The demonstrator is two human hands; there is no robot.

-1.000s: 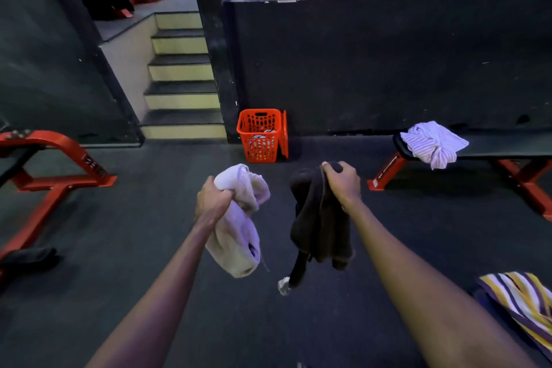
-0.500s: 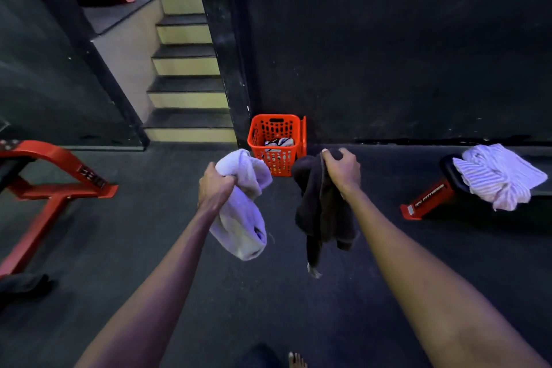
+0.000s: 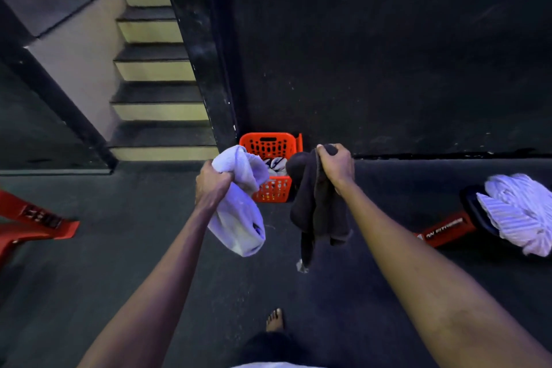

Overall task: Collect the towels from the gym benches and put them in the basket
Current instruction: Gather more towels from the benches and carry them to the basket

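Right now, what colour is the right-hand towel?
Dark grey towel, nearly black; seen in the head view.

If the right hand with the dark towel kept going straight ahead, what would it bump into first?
Probably the orange basket. The right hand holding the dark towel points toward its right edge, though it might slip past to the black wall behind; depth is hard to judge.

Cloth towels, plastic basket, matt floor.
White towel (image 3: pixel 239 212) in left hand was soft terry; dark towel (image 3: pixel 316 209) in right, matt cloth. Basket (image 3: pixel 270 143) beyond both hands: glossy perforated orange plastic. Floor (image 3: pixel 119 248) looked rough, matt.
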